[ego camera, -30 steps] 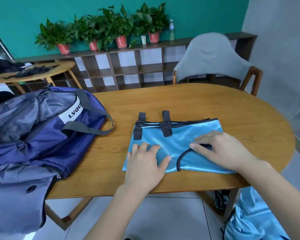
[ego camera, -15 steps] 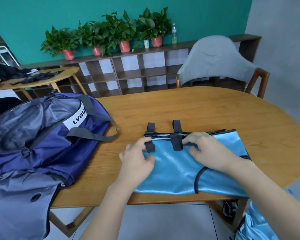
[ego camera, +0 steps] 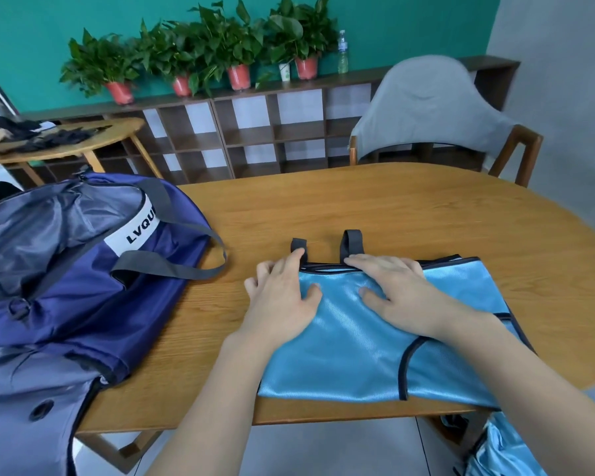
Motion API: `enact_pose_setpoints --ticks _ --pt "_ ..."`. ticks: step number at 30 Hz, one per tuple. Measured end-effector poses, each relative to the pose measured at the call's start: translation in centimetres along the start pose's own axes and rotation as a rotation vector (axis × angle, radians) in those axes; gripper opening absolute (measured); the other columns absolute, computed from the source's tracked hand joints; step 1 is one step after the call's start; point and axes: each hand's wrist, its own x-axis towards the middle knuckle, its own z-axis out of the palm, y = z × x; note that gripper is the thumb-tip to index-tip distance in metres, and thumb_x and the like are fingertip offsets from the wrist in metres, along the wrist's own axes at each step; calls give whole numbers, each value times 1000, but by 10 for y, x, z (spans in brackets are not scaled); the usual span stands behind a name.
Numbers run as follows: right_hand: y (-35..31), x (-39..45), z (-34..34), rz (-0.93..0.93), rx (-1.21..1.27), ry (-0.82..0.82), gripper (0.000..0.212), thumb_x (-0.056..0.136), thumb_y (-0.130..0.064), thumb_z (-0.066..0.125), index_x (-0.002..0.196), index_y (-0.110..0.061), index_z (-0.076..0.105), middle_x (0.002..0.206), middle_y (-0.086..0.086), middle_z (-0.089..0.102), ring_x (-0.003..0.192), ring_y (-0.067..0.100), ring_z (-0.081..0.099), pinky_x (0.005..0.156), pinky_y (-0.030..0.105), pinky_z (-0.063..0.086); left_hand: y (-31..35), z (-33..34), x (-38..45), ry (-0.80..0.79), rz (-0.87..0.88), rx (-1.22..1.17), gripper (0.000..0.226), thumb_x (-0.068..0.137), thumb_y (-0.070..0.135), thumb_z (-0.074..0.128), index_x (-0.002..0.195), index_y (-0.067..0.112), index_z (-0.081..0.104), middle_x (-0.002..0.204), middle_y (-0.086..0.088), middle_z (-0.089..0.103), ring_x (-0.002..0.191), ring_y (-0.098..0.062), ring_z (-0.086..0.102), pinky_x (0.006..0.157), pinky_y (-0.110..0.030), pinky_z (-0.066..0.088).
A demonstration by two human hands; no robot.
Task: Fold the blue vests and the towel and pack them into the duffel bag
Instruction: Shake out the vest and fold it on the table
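1. At the far left the navy nylon duffel bag with a grey lining and a white label band (ego camera: 83, 269) lies slumped on the oval wooden desk (ego camera: 392, 214). Its mouth gapes and a grey webbing handle (ego camera: 172, 266) trails toward the middle.
2. The left hand (ego camera: 282, 300) lies flat, fingers straight and a little spread, its grip closed on nothing. It presses the far left corner of the shiny light-blue vest with dark piping (ego camera: 358, 341), with some fingers lying past the cloth on the wood.
3. Two short dark strap loops (ego camera: 352, 242) stick out beyond the vest's far edge, just ahead of both sets of fingertips.
4. The right hand (ego camera: 399, 293) is also flat and unclenched, palm down on the vest's far edge, just beside the left.
5. The vest, folded into a flat panel, lies with its long axis across the desk, left to right. Its near edge overhangs the desk's front.
6. The bag lies well to the left of the vest, so the left hand is the nearer one; I judge the next fold or carry goes leftward.
7. More light-blue cloth (ego camera: 502, 451) hangs low at the right; no towel shows.
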Motion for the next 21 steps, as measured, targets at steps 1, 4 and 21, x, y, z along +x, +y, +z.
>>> enact_pose_setpoints --ticks 1,4,21 --pt "0 0 0 2 -4 0 54 103 -34 45 155 -36 29 159 -19 29 146 7 22 115 26 5 -1 1 1 5 5 25 64 99 51 42 156 32 21 152 9 42 138 -16 19 103 -37 17" --pt "3 1 -2 -22 20 15 54 101 -36 50 153 -38 33 158 -18 31 147 7 23 115 27 7 -3 0 2 74 27 80 62 99 60 40 153 32 30 153 11 40 139 -19 21 107 -41 20" --pt "39 -23 -36 113 -12 -63 37 98 -48 54 135 -49 52 144 -18 44 138 14 34 106 38 20 68 18 -66 -150 152 226 92 77 86 49 152 37 29 163 2 18 150 -23 7 120 -51 5"
